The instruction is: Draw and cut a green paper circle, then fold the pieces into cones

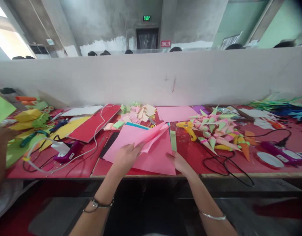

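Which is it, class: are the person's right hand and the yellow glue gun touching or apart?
Apart. The head view shows it: a stretch of red table lies between the right hand and the yellow glue gun.

White partition (116,78) beyond red table (185,159); grey wall (104,23), exit sign (146,18).

Plain pink seen on stacked sheets (153,162), deeper rose on their folded part. Blue shown along edge of sheet beneath (137,126); pale green on sheet at right (174,141). Tabletop (182,152) coloured red. Glue gun (188,128) coloured yellow. Paper cones (211,127) mixed in pink and light green. Purple borne by both power strips (281,153), white by plug adapter (60,148). Board at left (94,126) coloured red, sheet beside it (78,124) yellow. Partition (116,82) finished in greyish white.
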`<state>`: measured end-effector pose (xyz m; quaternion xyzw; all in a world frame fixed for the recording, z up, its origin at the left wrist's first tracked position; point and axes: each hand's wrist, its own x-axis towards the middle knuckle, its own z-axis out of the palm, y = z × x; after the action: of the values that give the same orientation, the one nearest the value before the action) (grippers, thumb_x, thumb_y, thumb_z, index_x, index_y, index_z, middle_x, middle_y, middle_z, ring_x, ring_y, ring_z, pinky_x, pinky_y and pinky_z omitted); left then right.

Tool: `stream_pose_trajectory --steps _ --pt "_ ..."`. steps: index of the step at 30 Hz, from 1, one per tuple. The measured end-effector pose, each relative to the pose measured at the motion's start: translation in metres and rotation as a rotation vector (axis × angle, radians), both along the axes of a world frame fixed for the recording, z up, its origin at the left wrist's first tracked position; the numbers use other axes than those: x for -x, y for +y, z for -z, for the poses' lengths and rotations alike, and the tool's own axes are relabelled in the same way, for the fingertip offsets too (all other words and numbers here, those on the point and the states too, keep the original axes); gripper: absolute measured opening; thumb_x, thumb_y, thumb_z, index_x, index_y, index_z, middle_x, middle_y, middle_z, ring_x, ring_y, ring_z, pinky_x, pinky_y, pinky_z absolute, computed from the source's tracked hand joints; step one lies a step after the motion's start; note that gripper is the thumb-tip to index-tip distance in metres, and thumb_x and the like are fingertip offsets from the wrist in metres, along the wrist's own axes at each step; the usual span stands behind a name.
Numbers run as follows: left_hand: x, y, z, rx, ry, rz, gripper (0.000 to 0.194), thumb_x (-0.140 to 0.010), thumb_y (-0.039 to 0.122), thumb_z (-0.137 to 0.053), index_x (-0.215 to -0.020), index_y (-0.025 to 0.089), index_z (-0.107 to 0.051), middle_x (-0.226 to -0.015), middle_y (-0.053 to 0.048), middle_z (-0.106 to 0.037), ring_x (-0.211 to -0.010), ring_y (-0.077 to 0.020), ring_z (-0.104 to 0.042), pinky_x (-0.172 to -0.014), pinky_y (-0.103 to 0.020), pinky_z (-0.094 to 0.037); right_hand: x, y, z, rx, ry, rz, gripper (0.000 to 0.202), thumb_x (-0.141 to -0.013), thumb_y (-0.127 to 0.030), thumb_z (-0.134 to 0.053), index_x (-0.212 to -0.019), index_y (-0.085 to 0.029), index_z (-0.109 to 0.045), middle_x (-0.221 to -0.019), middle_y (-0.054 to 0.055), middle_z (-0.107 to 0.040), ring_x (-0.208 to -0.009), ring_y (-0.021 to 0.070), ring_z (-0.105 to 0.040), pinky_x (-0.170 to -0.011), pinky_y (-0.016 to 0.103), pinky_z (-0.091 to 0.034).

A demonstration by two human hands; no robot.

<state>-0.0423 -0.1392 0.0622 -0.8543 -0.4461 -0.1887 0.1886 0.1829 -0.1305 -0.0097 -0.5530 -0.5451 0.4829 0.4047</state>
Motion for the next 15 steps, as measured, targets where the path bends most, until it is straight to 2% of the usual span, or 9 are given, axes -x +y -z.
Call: stream_pose_trajectory --steps 4,7,11,15 --pt "0.015 -0.004 -0.009 -0.17 -0.031 0.002 0.033 -0.086 0.017 -0.034 -0.103 0.017 -0.063 -0.052 -0.003 -0.055 -0.048 -0.0155 -0.053 -0.048 -0.024 -0.039 0.0 -0.004 -0.013 0.025 -0.018 0.011 0.03 -0.074 -0.04 -0.05 -0.082 -0.014 -0.063 -0.079 0.01 -0.069 -0.079 0.0264 -0.062 -0.072 0.038 -0.046" --pt "0.032 -0.009 -0.023 -0.296 -0.14 -0.062 0.032 -0.088 0.02 -0.034 -0.096 0.017 -0.065 -0.055 -0.003 -0.06 -0.047 -0.0136 -0.053 -0.047 -0.021 -0.038 -0.004 -0.008 -0.035 0.041 0.062 0.023 0.034 -0.075 -0.042 -0.049 -0.085 -0.013 -0.063 -0.079 0.009 -0.068 -0.075 0.0242 -0.063 -0.07 0.036 -0.047" --pt "0.061 -0.017 -0.05 -0.614 -0.318 -0.223 0.024 -0.084 0.027 -0.046 -0.086 0.015 -0.066 -0.049 -0.002 -0.058 -0.042 -0.0126 -0.048 -0.044 -0.021 -0.034 -0.027 -0.009 -0.085 0.013 0.146 0.077 0.031 -0.073 -0.04 -0.054 -0.085 -0.013 -0.063 -0.073 0.007 -0.068 -0.068 0.0207 -0.063 -0.063 0.031 -0.048" --pt "0.078 -0.023 -0.067 -0.819 -0.434 -0.37 0.025 -0.08 0.034 -0.049 -0.084 0.019 -0.069 -0.038 0.001 -0.049 -0.035 -0.0123 -0.039 -0.041 -0.022 -0.028 -0.068 0.009 -0.149 -0.097 -0.067 0.252 0.022 -0.073 -0.032 -0.056 -0.082 -0.013 -0.063 -0.072 0.009 -0.069 -0.052 0.0141 -0.059 -0.049 0.026 -0.041"
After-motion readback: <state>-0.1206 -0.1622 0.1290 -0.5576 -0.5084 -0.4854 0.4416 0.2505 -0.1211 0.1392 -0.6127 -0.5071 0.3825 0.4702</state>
